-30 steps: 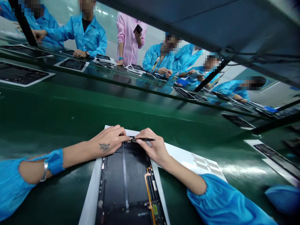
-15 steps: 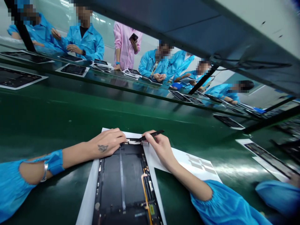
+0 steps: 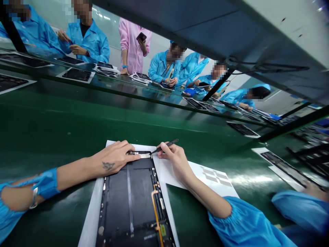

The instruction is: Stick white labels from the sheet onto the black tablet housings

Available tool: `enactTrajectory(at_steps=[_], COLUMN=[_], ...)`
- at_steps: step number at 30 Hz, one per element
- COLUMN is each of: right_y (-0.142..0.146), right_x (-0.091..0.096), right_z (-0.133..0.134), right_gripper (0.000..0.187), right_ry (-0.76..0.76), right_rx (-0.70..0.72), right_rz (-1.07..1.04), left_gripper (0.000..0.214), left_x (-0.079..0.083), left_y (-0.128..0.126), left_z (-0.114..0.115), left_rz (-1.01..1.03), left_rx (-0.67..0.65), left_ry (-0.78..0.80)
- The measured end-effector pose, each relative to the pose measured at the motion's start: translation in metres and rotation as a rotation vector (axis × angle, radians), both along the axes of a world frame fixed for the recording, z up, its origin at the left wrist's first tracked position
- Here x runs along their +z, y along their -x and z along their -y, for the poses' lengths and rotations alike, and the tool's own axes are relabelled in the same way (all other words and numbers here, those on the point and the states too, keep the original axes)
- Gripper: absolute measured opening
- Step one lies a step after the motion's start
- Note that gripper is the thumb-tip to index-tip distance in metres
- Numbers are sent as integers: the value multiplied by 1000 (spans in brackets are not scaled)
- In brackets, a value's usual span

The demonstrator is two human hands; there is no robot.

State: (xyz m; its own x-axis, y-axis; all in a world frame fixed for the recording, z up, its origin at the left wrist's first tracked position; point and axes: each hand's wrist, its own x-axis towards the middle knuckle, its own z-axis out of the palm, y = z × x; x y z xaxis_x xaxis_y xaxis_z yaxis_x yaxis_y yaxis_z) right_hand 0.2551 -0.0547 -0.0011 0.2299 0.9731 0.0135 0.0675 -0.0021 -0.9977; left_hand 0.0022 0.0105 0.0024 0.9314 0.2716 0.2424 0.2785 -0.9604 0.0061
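An opened black tablet chassis lies on a white sheet on the green belt in front of me. My left hand rests on its far left corner, fingertips pressing a small pale strip at the top edge. My right hand is closed on a thin black tool, its tip pointing at the chassis's top right corner. An orange flex cable runs down the chassis's right side.
A second white sheet with grey pads lies right of the chassis. More tablets on sheets sit along the belt. Several people in blue coats, and one in pink, stand across the far bench. A dark shelf hangs overhead.
My right hand has drawn the black tool away to the right and tilted it up, off the top edge. The left hand stays pressed on the corner. The view has shifted a little.
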Motion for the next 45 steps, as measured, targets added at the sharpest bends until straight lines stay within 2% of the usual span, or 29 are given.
enactTrajectory(at_steps=[4,18,25,29,34,37,41,45], right_y=[1,2,-1,1,5,8,21,37], right_x=[-2,-1,-6,0,28,38,39,37], right_z=[1,1,-4,-5,0,-4,-19,-31], right_gripper=[45,46,52,45,26,17,17,13], right_ry=[-39,-47,-50,-161,-419,-512,-485,-385], right_rx=[-11,15,-31,-35,148,327,562,731], right_rz=[-23,141,146,183,534,843,1222,1389], left_gripper=[49,49,49,46,48,41,25,26], left_x=[-1,-4,5,8,2,1,-2,-10], left_y=[0,-1,-1,-14,-35,-29,-5,7], left_z=[0,0,0,-4,-6,-4,-3,-5], left_rz=[5,43,-39,-113,-136,-95,49,204], left_rx=[2,11,1,-6,26,30,-2,-37], left_ry=[-9,7,-46,-131,-226,-209,-31,82])
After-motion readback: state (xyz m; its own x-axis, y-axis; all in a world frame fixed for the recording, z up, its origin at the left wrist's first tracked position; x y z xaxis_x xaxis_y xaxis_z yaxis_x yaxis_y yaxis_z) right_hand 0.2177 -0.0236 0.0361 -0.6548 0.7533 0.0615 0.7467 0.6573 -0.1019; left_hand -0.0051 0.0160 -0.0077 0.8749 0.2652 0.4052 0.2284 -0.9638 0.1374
